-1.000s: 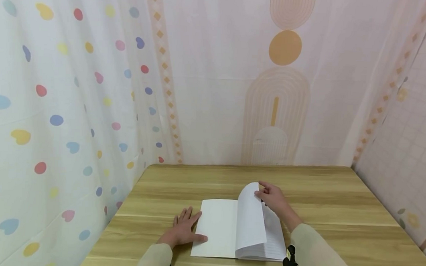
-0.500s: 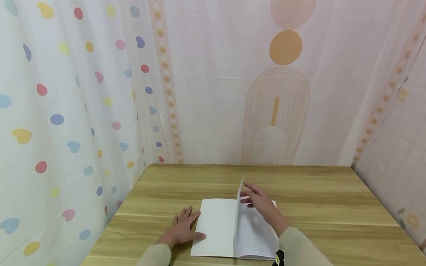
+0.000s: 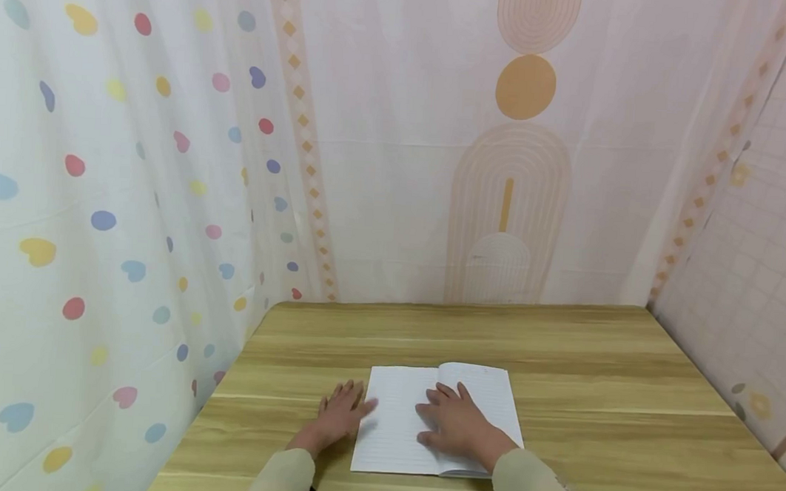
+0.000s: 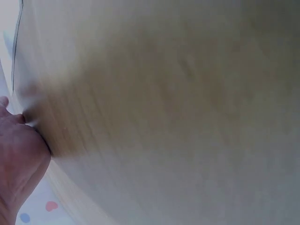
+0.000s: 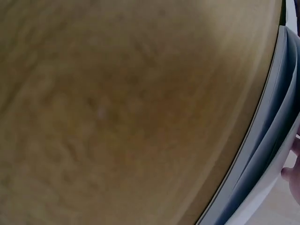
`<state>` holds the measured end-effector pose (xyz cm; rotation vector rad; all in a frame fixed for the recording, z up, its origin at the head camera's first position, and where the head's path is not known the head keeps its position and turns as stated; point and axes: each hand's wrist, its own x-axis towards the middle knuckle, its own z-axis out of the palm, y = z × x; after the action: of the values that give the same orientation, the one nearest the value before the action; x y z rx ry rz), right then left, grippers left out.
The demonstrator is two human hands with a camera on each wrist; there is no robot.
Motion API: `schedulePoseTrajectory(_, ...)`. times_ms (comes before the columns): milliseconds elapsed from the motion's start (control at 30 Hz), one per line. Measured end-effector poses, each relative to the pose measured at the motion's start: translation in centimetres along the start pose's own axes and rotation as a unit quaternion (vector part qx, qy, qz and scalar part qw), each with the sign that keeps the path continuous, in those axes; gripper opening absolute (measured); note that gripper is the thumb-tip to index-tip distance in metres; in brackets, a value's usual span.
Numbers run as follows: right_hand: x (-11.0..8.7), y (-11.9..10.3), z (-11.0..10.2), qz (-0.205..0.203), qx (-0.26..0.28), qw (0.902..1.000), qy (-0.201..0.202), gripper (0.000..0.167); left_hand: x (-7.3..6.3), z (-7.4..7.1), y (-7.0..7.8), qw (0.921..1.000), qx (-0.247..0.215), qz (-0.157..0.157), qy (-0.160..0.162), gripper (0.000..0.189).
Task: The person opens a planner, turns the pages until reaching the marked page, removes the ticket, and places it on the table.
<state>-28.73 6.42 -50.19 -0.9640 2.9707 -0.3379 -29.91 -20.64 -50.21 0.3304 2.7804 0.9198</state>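
Note:
A notebook (image 3: 389, 438) lies spread on the table, with ruled lines on its left and right pages. My left hand (image 3: 339, 417) is at its left edge, fingers extended and the thumb reaching over the page margin. Across the centre fold, my right hand (image 3: 457, 427) lies palm down over the pages, fingers spread toward the left page. In the right wrist view, the near edge of the notebook pages (image 5: 262, 154) shows gaps between bowed sheets, with fingertips of the right hand (image 5: 294, 178) beyond. The left wrist view catches part of the left hand (image 4: 21, 154) low over the wood.
The wood-grain table (image 3: 593, 375) extends around the notebook on all sides. A white curtain with coloured dots (image 3: 122, 187) hangs at the left, and a patterned curtain (image 3: 397, 164) stands behind the table's far edge. Another curtain (image 3: 766, 258) borders the right side.
The upright page has turned over to the left, so the left side now shows ruled lines instead of blank paper. My right hand has come left and nearer, down onto the pages.

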Motion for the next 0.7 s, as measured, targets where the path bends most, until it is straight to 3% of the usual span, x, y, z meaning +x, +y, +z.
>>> schedulePoseTrajectory(67,0.0,0.0,-0.1,0.003,0.004,1.0000,0.003,0.053,-0.2,0.0,0.0,0.9985,0.053,0.008,-0.013,0.085)
schedulePoseTrajectory(167,0.0,0.3,0.0,0.010,0.020,0.9997,0.006,0.055,-0.6,0.0,0.0,0.9973,0.068,0.007,-0.027,0.096)
schedulePoseTrajectory(400,-0.7,3.1,0.0,0.049,0.058,0.9966,0.030,0.063,-0.7,0.2,-0.5,0.9971,0.065,0.010,-0.037,0.097)
schedulePoseTrajectory(533,-1.5,5.8,-0.2,0.100,0.078,0.9909,0.045,0.062,-0.5,0.3,-0.5,0.9974,0.061,0.020,-0.032,0.099)
schedulePoseTrajectory(700,-2.7,9.5,-0.6,0.164,0.059,0.9839,0.040,0.067,-0.9,-0.1,0.1,0.9975,0.060,0.016,-0.035,0.095)
